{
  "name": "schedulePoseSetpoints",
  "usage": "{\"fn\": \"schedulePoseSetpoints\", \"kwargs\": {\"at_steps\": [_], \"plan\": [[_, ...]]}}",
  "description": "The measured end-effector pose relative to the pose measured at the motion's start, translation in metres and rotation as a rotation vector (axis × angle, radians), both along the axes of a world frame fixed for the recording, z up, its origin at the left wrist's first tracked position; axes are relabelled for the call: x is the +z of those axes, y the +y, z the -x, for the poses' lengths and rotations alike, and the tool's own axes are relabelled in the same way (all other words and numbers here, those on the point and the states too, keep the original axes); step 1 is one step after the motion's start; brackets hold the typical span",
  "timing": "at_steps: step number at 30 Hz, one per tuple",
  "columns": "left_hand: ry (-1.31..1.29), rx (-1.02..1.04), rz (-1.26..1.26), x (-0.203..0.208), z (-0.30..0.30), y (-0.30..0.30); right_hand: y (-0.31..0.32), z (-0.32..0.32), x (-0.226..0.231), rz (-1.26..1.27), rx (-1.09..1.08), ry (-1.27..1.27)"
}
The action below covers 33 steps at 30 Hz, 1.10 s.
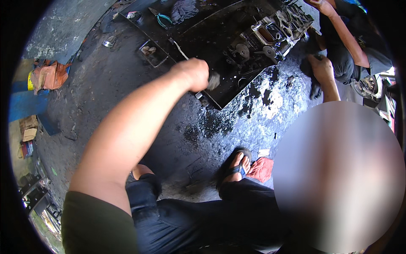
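1. We hold a grey brush-like thing over the near corner of the black tray; it is blurry.
2. Our left hand is curled in a fist around it, fingers folded tight. A pale strip runs up to the fist; we cannot tell if it is joined on.
3. A hand that seems to be our right hand is past the tray's right side. We cannot tell how its fingers sit.
4. The tray is dark and oily. A big metal engine part lies at its right. Pliers with blue-green handles lie at the far left.
5. The floor is grey and stained, and shiny wet near the tray.
6. A red cloth lies beside our sandalled foot.
7. Farther out, we see a grey wall, an orange-brown bag and a co-worker in dark clothes.
8. A small white card lies by the foot, too small to read.
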State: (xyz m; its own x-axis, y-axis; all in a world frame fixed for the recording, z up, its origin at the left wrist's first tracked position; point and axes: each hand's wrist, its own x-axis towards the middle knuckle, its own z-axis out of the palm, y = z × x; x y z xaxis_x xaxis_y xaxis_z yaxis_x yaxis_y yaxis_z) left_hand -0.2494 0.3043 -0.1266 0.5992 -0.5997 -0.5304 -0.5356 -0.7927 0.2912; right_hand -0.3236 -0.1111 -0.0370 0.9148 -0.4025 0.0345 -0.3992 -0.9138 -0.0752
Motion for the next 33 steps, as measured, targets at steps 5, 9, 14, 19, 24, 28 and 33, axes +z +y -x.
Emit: {"fn": "schedulePoseSetpoints", "kwargs": {"at_steps": [5, 9, 14, 19, 24, 28, 33], "plan": [[-0.003, 0.216, -0.044, -0.035, 0.052, -0.028, 0.044, -0.05, 0.004, -0.028, 0.052, -0.651], [-0.035, 0.549, 0.167, -0.023, 0.065, -0.015, 0.096, -0.066, 0.026, -0.744, 0.11, -0.709], [-0.077, 1.079, 0.757, 0.002, 0.12, -0.042, 0.139, -0.101, 0.019, -0.753, 0.198, -0.554], [-0.025, 0.956, 1.13, -0.008, 0.145, -0.09, 0.128, -0.119, -0.008, -0.479, 0.443, -0.602], [0.047, 1.181, 0.893, -0.019, 0.14, -0.097, 0.117, -0.119, -0.026, -0.487, 0.303, -0.601], [-0.144, 1.017, 1.346, -0.044, 0.144, -0.1, 0.121, -0.11, -0.036, -0.199, 0.229, -0.634], [0.196, 1.238, 1.17, -0.047, 0.146, -0.094, 0.124, -0.114, -0.031, -0.155, 0.19, -0.5]]}}
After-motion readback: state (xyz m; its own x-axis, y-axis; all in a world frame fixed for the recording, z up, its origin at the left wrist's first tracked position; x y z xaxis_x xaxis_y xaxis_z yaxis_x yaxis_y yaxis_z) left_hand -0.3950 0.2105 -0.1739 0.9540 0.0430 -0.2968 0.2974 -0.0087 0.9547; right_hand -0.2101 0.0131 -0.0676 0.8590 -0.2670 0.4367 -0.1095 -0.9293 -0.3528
